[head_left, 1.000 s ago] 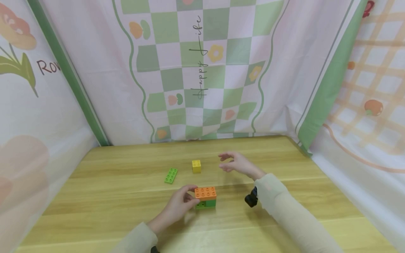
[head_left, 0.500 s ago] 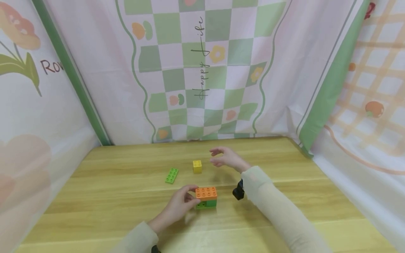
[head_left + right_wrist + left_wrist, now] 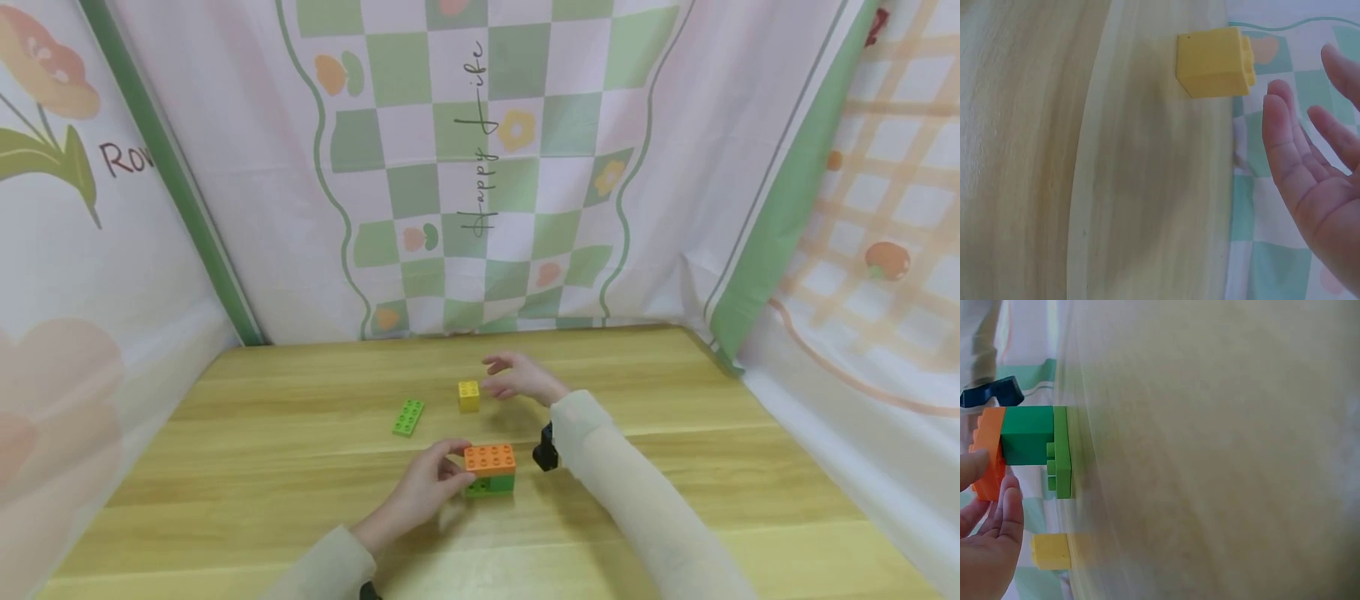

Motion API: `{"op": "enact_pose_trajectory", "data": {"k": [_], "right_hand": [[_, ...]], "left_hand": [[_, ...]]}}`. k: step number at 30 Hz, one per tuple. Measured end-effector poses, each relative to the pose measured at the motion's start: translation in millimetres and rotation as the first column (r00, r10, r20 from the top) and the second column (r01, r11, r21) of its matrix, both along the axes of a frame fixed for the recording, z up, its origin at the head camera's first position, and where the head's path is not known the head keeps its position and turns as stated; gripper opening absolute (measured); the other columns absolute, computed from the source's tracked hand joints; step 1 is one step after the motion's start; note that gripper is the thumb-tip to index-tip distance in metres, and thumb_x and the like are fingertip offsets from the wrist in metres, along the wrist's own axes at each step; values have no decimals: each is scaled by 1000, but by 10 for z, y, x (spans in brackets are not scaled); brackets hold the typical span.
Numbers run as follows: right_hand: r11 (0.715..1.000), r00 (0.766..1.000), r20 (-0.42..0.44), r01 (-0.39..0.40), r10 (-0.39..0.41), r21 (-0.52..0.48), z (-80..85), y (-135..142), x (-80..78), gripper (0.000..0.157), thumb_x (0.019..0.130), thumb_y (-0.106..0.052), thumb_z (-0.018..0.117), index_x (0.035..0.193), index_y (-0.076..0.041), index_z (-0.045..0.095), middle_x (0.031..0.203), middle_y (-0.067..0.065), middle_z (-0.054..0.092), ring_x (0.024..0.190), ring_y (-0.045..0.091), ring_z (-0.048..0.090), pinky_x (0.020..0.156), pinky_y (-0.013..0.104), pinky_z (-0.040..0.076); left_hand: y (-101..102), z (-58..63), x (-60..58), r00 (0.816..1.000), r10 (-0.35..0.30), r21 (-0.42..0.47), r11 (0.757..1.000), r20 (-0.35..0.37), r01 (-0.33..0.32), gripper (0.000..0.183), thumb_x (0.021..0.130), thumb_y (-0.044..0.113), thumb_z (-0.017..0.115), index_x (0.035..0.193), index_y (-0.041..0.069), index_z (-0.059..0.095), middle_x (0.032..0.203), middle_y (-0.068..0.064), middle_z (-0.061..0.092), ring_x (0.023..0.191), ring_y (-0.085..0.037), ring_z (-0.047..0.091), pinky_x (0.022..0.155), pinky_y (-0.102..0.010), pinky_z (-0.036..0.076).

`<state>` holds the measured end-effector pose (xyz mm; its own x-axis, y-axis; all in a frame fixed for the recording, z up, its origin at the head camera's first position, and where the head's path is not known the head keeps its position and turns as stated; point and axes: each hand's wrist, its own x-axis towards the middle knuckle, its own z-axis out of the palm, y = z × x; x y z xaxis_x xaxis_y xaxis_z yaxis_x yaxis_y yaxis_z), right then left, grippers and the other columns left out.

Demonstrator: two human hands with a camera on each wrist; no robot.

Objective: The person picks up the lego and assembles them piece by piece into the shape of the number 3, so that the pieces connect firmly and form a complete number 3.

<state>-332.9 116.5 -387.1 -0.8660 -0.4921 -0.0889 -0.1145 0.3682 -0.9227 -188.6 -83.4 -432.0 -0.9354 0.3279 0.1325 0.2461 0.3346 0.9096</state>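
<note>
My left hand (image 3: 423,487) pinches the left end of an orange building brick (image 3: 490,459) between thumb and fingers. That brick tops a small stack, over a dark green brick (image 3: 1029,434) at one end of a light green plate (image 3: 1062,453); the orange end my hand holds overhangs the plate's bare studs and looks slightly tilted in the left wrist view. My right hand (image 3: 521,379), fingers spread and relaxed with nothing between them, hovers just right of a yellow brick (image 3: 468,397). In the right wrist view a gap separates the fingertips from the yellow brick (image 3: 1213,62).
A flat light green plate with studs (image 3: 408,417) lies left of the yellow brick. Everything stands on a wooden table (image 3: 262,467), its far edge meeting a checked curtain (image 3: 480,208). A black camera (image 3: 547,447) hangs from the right wrist.
My right hand has moved left, drawing close to the yellow brick. My left hand keeps its hold on the orange brick, and the stack stays in place.
</note>
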Motion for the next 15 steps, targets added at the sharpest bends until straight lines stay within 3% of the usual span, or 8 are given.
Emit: {"op": "enact_pose_trajectory", "data": {"k": [7, 15], "right_hand": [[999, 999, 38, -40, 39, 33, -70, -44, -28, 56, 86, -7, 64, 134, 3, 37, 131, 31, 37, 91, 31, 60, 80, 40, 51], [997, 999, 35, -15, 12, 77, -132, -75, -68, 60, 83, -6, 67, 134, 4, 38, 129, 29, 40, 86, 26, 61, 76, 36, 52]], "left_hand": [[4, -6, 6, 1000, -5, 5, 1000, 4, 5, 46, 81, 12, 68, 123, 0, 51, 112, -10, 56, 80, -15, 57, 66, -23, 50], [1, -2, -3, 1000, -7, 7, 1000, 0, 7, 45, 81, 10, 68, 122, 0, 52, 111, -11, 56, 79, -16, 57, 66, -23, 50]]}}
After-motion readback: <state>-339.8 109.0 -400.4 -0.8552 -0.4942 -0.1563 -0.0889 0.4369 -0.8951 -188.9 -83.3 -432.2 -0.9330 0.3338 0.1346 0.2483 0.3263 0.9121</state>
